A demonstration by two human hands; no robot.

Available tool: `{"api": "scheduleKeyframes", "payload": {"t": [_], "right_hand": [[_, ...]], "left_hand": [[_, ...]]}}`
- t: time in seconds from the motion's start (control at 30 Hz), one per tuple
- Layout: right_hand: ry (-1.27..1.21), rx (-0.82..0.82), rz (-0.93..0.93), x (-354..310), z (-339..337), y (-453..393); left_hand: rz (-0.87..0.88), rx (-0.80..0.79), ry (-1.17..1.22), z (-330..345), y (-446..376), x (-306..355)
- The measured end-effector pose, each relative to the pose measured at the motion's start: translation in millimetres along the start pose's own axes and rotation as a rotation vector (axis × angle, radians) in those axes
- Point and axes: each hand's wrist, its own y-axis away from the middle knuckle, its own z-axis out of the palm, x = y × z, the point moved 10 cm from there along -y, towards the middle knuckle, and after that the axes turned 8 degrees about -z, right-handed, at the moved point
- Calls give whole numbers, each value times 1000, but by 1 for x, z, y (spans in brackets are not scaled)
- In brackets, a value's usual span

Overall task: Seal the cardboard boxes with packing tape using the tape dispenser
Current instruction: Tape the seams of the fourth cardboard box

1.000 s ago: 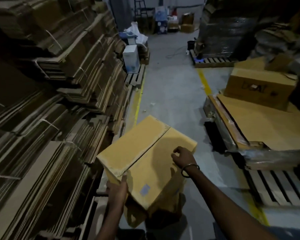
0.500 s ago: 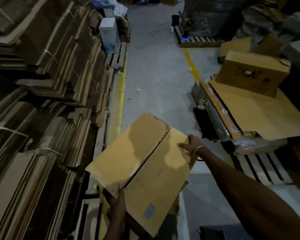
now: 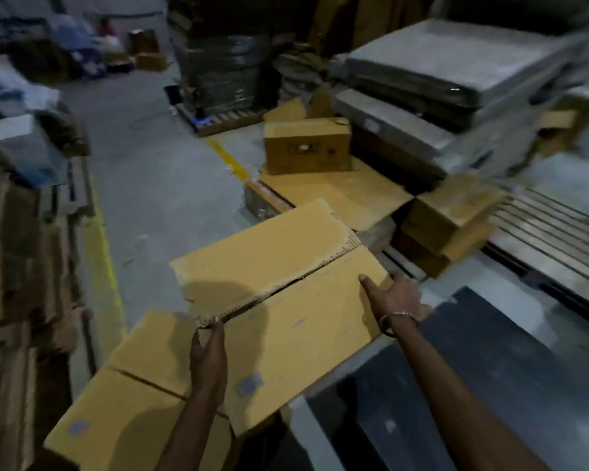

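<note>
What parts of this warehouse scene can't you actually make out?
- Tape dispenser: nowhere in the head view.
- Writing on the far box: too blurred to read.
- Box underside: hidden by its own flaps.
- Right hand fingers: curled over the box edge.
- Left hand palm: faces away.

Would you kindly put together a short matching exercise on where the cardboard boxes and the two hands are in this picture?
Things:
1. held box
2. lower box
3. marked box
4. right hand

Places or states:
A. stands farther back on a flat cardboard sheet, dark writing on its side
B. grips the held box's right edge, a bracelet at the wrist
C. lies under the held box, towards the left
D. gripped by both hands, left hand at the near end of its open seam

Pairs: 1-D, 2-C, 3-A, 4-B
</note>
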Motion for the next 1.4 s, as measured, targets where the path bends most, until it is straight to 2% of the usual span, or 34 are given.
{"api": "scheduleKeyframes", "payload": {"t": [0.17, 0.33, 0.5, 0.6, 0.67, 0.73, 0.87, 0.97, 1.17, 1.2, 1.3, 1.33, 1.4], "right_hand": [[-114, 192, 449, 191, -108, 69], [-216, 412, 794, 346, -188, 179], [-294, 540, 1050, 443, -218, 283], [-320, 609, 1168, 479, -226, 330], [-321, 613, 1209, 498, -225, 350], [-321, 532, 1191, 514, -218, 353], [-263, 295, 1143, 536, -185, 352], [-138, 282, 1115, 536, -178, 358], [-121, 302, 1115, 530, -175, 364], [-111, 310, 1122, 530, -175, 365], [-104, 367, 1115, 527, -174, 368], [-107, 395, 1109, 527, -174, 370], [-158, 444, 1094, 531, -169, 376]], "left_hand": [[174, -339, -156, 145, 99, 13], [297, -677, -383, 284, 190, -23], [280, -795, -629, 381, 237, -100], [270, -896, -741, 420, 274, -141], [377, -931, -741, 439, 302, -153], [497, -904, -806, 453, 310, -171], [563, -883, -1167, 470, 300, -230], [605, -832, -1266, 480, 293, -239], [742, -890, -1300, 505, 294, -239], [839, -895, -1286, 506, 303, -236], [1315, -914, -1168, 501, 338, -226], [1420, -930, -1141, 499, 348, -229], [1501, -1037, -1097, 493, 371, -242]]}}
